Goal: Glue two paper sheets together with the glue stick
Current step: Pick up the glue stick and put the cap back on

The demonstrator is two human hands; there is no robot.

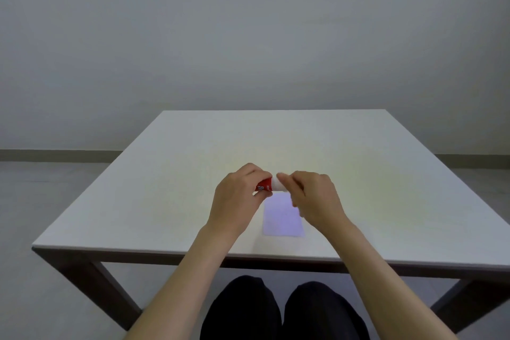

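A red glue stick (265,184) with a white cap (277,185) is held sideways above the table between both hands. My left hand (240,196) grips its red body. My right hand (314,199) has its fingers closed on the white cap end. Below and between the hands a pale lilac paper sheet (283,218) lies flat on the white table (386,201); its far corners are partly hidden by the hands. Whether it is a single sheet or two stacked I cannot tell.
The table's near edge (165,251) runs just in front of my knees (276,309), which show below it in dark trousers. A grey wall and floor lie beyond the table.
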